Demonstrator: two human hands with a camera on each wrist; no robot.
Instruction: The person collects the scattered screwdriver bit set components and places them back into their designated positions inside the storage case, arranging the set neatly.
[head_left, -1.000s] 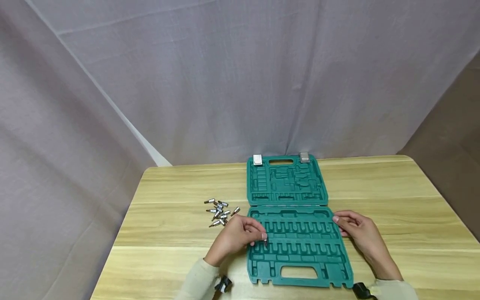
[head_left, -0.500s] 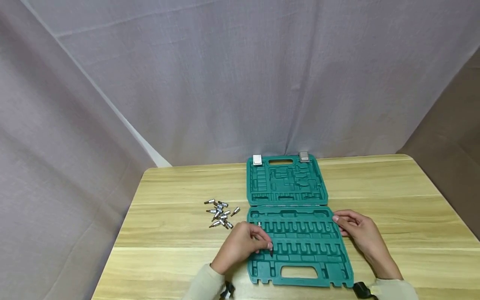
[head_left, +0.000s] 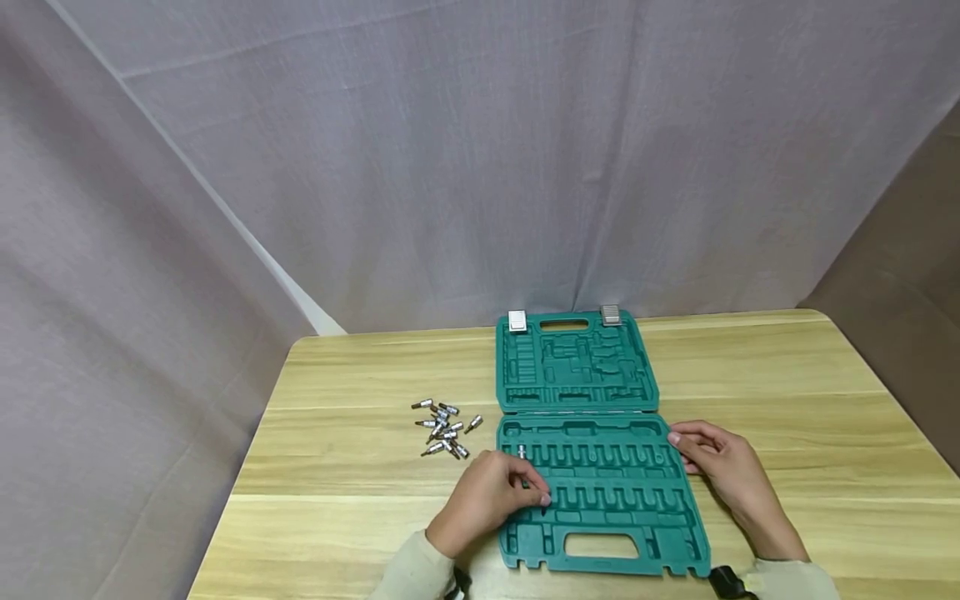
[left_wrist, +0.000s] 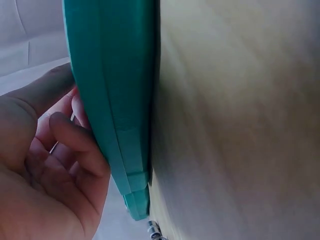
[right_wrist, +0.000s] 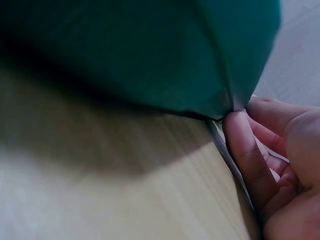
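Observation:
An open green plastic socket case lies on the table, its lid folded back. My left hand reaches over the case's left side and pinches a small bit socket at the lower row of slots; only its dark tip shows. One silver bit socket sits at the left end of the upper row. At the right edge, my right hand holds the case between thumb and fingers. In the right wrist view, thumb and fingers meet the green corner. The case wall hides the left fingertips in the left wrist view.
Several loose bit sockets lie in a heap on the wooden table, left of the case. Two metal latches stand on the lid's far edge. A grey curtain hangs behind the table.
My left hand has moved a little right and toward the near side, carrying the bit socket to the lower row. The socket in the upper row came into view. The right hand stays put.

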